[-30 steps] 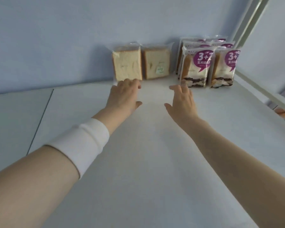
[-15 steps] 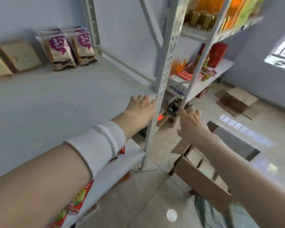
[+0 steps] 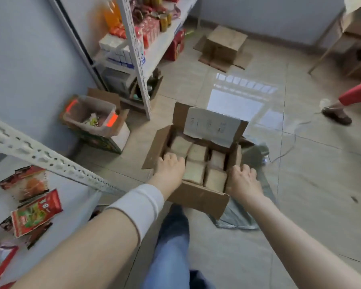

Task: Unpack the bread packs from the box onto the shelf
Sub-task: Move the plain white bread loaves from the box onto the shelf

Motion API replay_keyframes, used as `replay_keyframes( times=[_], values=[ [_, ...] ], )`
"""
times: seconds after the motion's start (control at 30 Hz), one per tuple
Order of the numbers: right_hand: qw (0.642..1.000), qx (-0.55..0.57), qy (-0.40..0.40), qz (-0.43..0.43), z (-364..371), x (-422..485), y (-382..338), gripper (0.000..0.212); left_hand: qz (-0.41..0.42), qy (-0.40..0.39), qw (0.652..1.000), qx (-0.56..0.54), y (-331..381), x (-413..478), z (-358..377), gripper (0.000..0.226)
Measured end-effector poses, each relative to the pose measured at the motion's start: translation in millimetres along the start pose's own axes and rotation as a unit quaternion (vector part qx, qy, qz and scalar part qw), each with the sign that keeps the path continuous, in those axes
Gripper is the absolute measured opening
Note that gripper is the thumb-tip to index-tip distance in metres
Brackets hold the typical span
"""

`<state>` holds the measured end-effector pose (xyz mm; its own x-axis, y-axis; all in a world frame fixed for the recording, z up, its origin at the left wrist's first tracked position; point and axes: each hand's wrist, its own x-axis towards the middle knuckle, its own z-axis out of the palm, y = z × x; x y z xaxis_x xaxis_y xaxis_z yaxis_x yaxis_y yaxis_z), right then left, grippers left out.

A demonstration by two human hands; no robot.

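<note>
An open cardboard box (image 3: 198, 198) stands on the tiled floor in front of me, with a white handwritten label on its far flap. Several packs of pale sliced bread (image 3: 196, 161) stand upright inside it. My left hand (image 3: 170, 166) reaches over the box's left part, fingers loosely bent, above the bread at that side and holding nothing. My right hand (image 3: 243, 180) hovers at the box's right wall, fingers relaxed and empty. The white shelf (image 3: 75, 197) lies at the lower left.
Red and green snack packets (image 3: 34, 213) lie on the lower shelf at left. A clear bin (image 3: 88, 115) sits on a carton beside the rack post (image 3: 138, 57). Another cardboard box (image 3: 225, 44) lies farther off. A person's foot (image 3: 337, 115) is at the right.
The view swung from the upper shelf with bread packs down to the floor. Both empty hands travelled from the shelf down to the open box.
</note>
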<state>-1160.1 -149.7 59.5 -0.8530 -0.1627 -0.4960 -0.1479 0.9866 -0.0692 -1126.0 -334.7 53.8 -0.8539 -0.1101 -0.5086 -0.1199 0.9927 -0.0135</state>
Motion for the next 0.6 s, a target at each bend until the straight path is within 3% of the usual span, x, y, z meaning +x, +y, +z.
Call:
replay_keyframes(
  times=[0.13, 0.27, 0.43, 0.6],
  values=[
    [0.994, 0.071, -0.055, 0.070, 55, 79, 13, 0.038, -0.016, -0.084, 0.993, -0.086, 11, 100, 44, 0.052],
    [0.962, 0.186, -0.110, 0.167, 121, 161, 22, 0.052, -0.101, -0.157, 0.955, -0.231, 24, 191, 105, 0.060],
    [0.871, 0.313, -0.162, 0.343, 204, 241, 26, 0.077, -0.190, -0.145, 0.906, -0.350, 40, 275, 182, 0.066],
    [0.789, 0.383, -0.137, 0.460, 243, 278, 18, 0.073, -0.256, -0.074, 0.851, -0.453, 57, 299, 212, 0.080]
  ],
)
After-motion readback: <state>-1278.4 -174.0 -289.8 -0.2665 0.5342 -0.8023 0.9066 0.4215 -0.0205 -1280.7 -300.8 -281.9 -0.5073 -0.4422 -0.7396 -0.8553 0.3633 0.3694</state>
